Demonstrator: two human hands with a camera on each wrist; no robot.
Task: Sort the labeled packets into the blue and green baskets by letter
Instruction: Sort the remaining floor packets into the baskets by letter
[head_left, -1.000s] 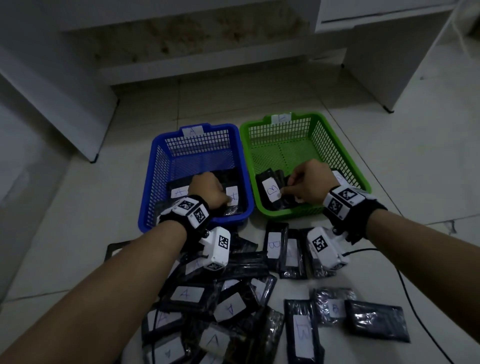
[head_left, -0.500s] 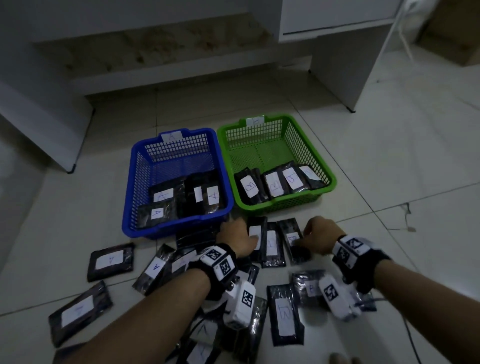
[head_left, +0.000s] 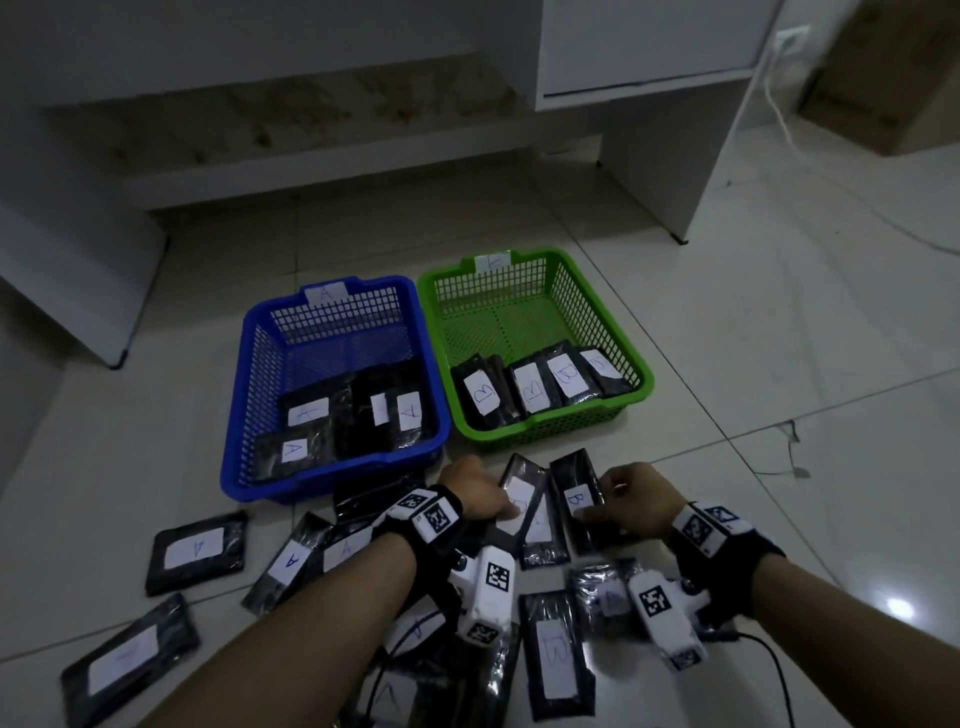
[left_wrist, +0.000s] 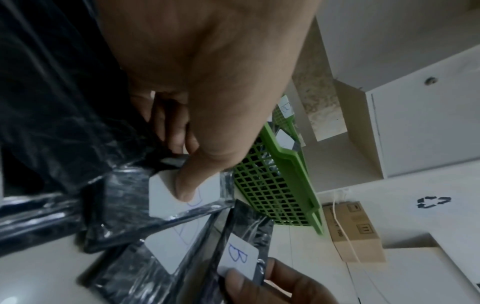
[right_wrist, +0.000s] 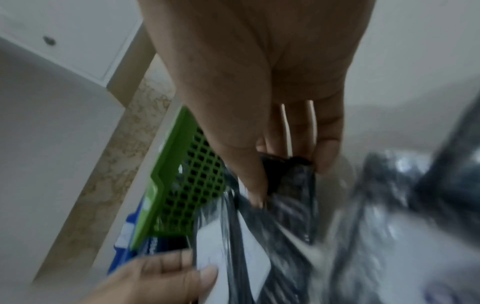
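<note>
A blue basket (head_left: 260, 374) tagged A holds several black packets (head_left: 308, 413) labelled A. To its right, a green basket (head_left: 640, 375) tagged B holds several B packets (head_left: 530, 389). Just in front of the baskets, my left hand (head_left: 506, 512) pinches a black packet (head_left: 521, 491), thumb (left_wrist: 187, 185) pressed on its white label (left_wrist: 163, 197). My right hand (head_left: 597, 512) pinches the edge of a packet labelled B (head_left: 575, 498), also seen as the B packet (left_wrist: 239, 255) in the left wrist view. The right wrist view is blurred; the fingers (right_wrist: 327, 148) grip a black packet (right_wrist: 291, 185).
Loose packets lie over the floor near me: A-labelled ones (head_left: 195, 551) at left, a B one (head_left: 558, 660) between my wrists. A black cable (head_left: 774, 670) runs at lower right. A white cabinet leg (head_left: 675, 208) stands behind the green basket, a cardboard box (head_left: 883, 78) far right.
Both hands have drawn back out of the baskets to the floor pile in front of them. Each now pinches a packet there. The packets they put down stay in the baskets.
</note>
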